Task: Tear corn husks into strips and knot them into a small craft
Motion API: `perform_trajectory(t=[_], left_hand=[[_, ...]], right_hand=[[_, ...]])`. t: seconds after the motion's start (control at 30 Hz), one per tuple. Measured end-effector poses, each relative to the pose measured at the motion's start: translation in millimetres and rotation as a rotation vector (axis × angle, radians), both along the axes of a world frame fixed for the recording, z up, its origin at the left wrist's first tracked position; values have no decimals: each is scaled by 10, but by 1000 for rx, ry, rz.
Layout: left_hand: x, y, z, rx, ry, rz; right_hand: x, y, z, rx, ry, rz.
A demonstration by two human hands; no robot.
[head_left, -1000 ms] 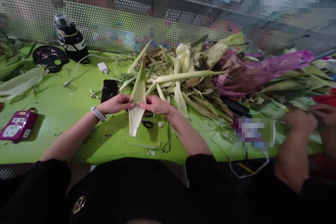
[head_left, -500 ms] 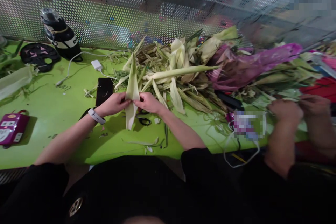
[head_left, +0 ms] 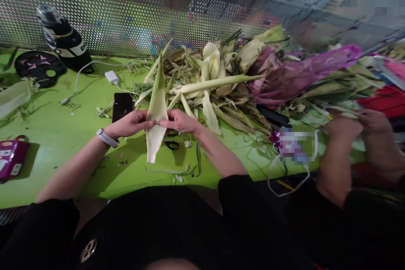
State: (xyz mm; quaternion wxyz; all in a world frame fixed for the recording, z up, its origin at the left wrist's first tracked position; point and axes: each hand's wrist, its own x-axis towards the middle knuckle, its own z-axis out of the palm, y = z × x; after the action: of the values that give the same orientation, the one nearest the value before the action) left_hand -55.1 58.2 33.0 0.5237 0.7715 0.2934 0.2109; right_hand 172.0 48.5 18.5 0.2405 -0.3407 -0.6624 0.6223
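My left hand point(head_left: 129, 123) and my right hand point(head_left: 177, 120) meet at the middle of a long pale green corn husk leaf point(head_left: 155, 109). Both pinch it from either side, fingers closed on it. The leaf stands lengthwise, its pointed tip towards the mesh wall and its wide end hanging over the green table point(head_left: 57, 126). A white watch point(head_left: 106, 138) sits on my left wrist. Behind the leaf lies a big pile of corn husks point(head_left: 215, 80).
A black phone point(head_left: 122, 106), white charger point(head_left: 112, 77) and small black scissors point(head_left: 172, 145) lie near my hands. A dark bottle point(head_left: 65, 40) stands by the perforated metal wall point(head_left: 126, 17). At the right another person's hands point(head_left: 357, 128) work among husks and a purple bag point(head_left: 303, 74).
The leaf stays pinched between both hands, which hardly move; its lower end has swung slightly. The view has drifted right, and the other person's hands have shifted a little.
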Motion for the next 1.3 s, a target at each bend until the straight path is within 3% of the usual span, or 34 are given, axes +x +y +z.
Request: perform_trajectory(t=[0.17, 0.4, 0.5, 0.77, 0.93, 1.1, 1.2, 1.3], left_hand=[[54, -34, -31, 344, 309, 144], [153, -129, -117, 542, 460, 213], [184, -160, -145, 575, 527, 253], [118, -110, -21, 477, 467, 208], [74, -87, 55, 561, 427, 202], [43, -86, 131, 554, 375, 256], [-29, -26, 210, 573, 443, 402], [-250, 138, 294, 574, 602, 720]], right_hand=[[-78, -13, -41, 273, -323, -176], [-181, -89, -27, 580, -618, -195], [-224, -122, -61, 642, -683, -239], [-208, -95, -77, 502, -496, -354], [-174, -112, 27, 421, -395, -378], [-159, -64, -5, 343, -340, -425], [-71, 61, -42, 308, -347, -511], [186, 245, -9, 361, -410, -703]])
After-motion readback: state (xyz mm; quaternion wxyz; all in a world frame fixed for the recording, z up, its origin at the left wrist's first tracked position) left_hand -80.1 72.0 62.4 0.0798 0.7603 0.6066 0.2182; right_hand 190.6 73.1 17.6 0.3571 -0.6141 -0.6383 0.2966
